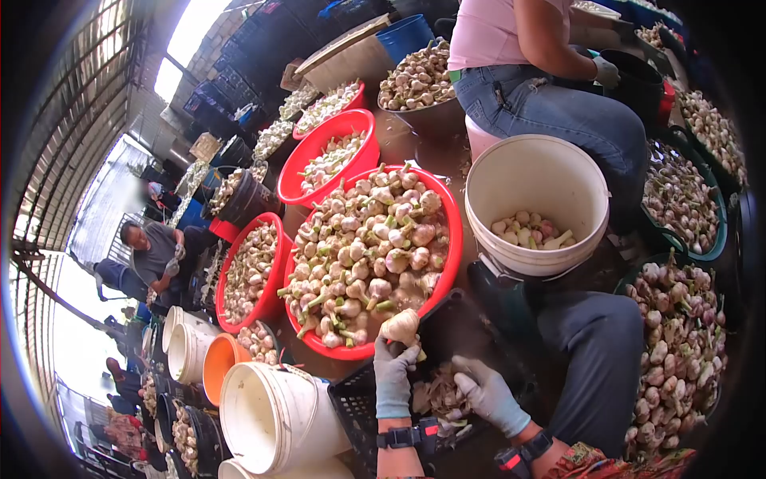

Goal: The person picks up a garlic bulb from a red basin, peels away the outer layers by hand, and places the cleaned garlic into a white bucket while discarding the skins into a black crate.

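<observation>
My left hand [395, 374], in a pale glove with a grey-blue cuff, is closed around a garlic bulb [401, 326] at the near rim of a large red tub [453, 239]. That tub is heaped with garlic bulbs [363, 255] with trimmed green stems. Lower and to the right, my right hand [488, 393], gloved too, hovers over a black crate [359, 403]. Its fingers look stretched and apart, with nothing visible in them. Dry garlic skins [437, 395] lie in the crate below my hands.
A white bucket [536, 180] with some bulbs stands ahead right; another white bucket [251, 419] is at left. Garlic-filled green tubs [626, 275] line the right. A co-worker in jeans [550, 112] sits close ahead; another person [155, 255] sits far left.
</observation>
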Action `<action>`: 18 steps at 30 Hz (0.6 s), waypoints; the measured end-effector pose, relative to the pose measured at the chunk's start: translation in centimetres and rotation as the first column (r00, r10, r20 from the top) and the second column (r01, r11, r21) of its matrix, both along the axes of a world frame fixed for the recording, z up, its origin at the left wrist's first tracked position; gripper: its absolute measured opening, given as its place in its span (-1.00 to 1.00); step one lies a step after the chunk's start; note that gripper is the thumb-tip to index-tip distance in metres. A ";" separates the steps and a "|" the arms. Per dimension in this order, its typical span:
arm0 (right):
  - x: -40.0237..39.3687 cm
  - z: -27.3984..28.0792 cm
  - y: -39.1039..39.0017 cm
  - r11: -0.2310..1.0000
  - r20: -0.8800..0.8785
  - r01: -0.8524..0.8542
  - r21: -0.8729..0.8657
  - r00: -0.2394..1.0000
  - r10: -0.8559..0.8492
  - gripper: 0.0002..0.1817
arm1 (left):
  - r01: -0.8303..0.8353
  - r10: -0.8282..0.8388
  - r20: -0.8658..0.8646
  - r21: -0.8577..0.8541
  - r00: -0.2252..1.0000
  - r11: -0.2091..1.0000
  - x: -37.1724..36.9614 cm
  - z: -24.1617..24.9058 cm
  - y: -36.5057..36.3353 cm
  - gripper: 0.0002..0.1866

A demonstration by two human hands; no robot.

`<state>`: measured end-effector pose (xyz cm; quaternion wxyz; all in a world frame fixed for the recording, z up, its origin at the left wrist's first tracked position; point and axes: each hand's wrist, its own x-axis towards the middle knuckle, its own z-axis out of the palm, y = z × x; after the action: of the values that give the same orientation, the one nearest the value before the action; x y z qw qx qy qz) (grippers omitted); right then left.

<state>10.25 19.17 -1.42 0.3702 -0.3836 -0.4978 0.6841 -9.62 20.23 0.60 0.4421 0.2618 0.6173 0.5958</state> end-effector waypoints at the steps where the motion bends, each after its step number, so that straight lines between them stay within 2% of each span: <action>1: -0.1 0.5 -0.3 0.993 -0.002 0.010 0.114 1.000 -0.010 -0.56 | 0.030 -0.038 0.052 0.147 0.998 0.989 2.6 1.4 -2.5 -0.39; 3: -0.2 2.6 -1.2 0.973 -0.029 -0.056 0.225 0.997 0.064 -0.54 | 0.062 -0.152 0.307 0.283 0.940 0.957 4.8 2.7 -7.1 -0.33; 4: -0.2 4.0 -1.9 0.965 0.015 -0.174 0.197 0.985 0.174 -0.54 | -0.048 -0.048 0.397 0.228 0.917 0.972 5.8 2.8 -8.7 -0.18; 5: -0.2 5.1 -2.6 0.944 0.056 -0.288 0.162 0.957 0.283 -0.55 | -0.103 -0.046 0.511 0.260 0.858 0.960 6.6 3.9 -9.8 -0.23; 6: -0.4 5.5 -3.3 0.901 0.170 -0.367 0.232 0.927 0.334 -0.56 | -0.211 0.024 0.642 0.216 0.766 0.953 5.8 3.2 -11.5 -0.31; 7: -0.9 4.7 -4.3 0.838 0.158 -0.419 0.351 0.908 0.388 -0.55 | -0.315 0.094 0.754 0.155 0.650 0.937 4.7 2.5 -13.6 -0.39; 9: -0.8 5.7 -5.8 0.753 0.203 -0.556 0.353 0.831 0.518 -0.52 | -0.354 0.235 0.545 0.122 0.805 0.927 3.9 3.0 -17.6 -0.55; 10: -1.2 4.6 -6.7 0.691 0.265 -0.555 0.463 0.831 0.489 -0.50 | -0.403 0.173 0.696 0.180 0.697 0.897 4.3 3.6 -19.3 -0.57; 11: -1.3 3.8 -7.8 0.684 0.268 -0.580 0.443 0.814 0.516 -0.50 | -0.445 0.224 0.701 0.147 0.677 0.884 5.0 4.2 -20.5 -0.57; 13: -1.9 3.3 -9.1 0.636 0.337 -0.627 0.450 0.779 0.529 -0.48 | -0.476 0.209 0.756 0.151 0.621 0.867 5.5 2.9 -22.8 -0.54; 15: -2.4 2.6 -10.1 0.619 0.361 -0.666 0.416 0.746 0.560 -0.47 | -0.502 0.261 0.736 0.123 0.625 0.856 5.9 1.0 -23.8 -0.53; 16: -2.4 2.9 -10.3 0.594 0.457 -0.721 0.357 0.690 0.562 -0.47 | -0.514 0.286 0.708 0.127 0.646 0.848 6.1 0.3 -23.9 -0.52; 18: -2.5 3.0 -10.2 0.563 0.585 -0.778 0.280 0.603 0.542 -0.47 | -0.530 0.325 0.729 0.061 0.603 0.846 6.4 -0.1 -23.7 -0.51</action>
<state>7.74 8.98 1.53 0.0431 -0.1912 -0.8370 0.5109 -3.22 -3.49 0.47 0.4426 -0.0803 0.3624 0.8163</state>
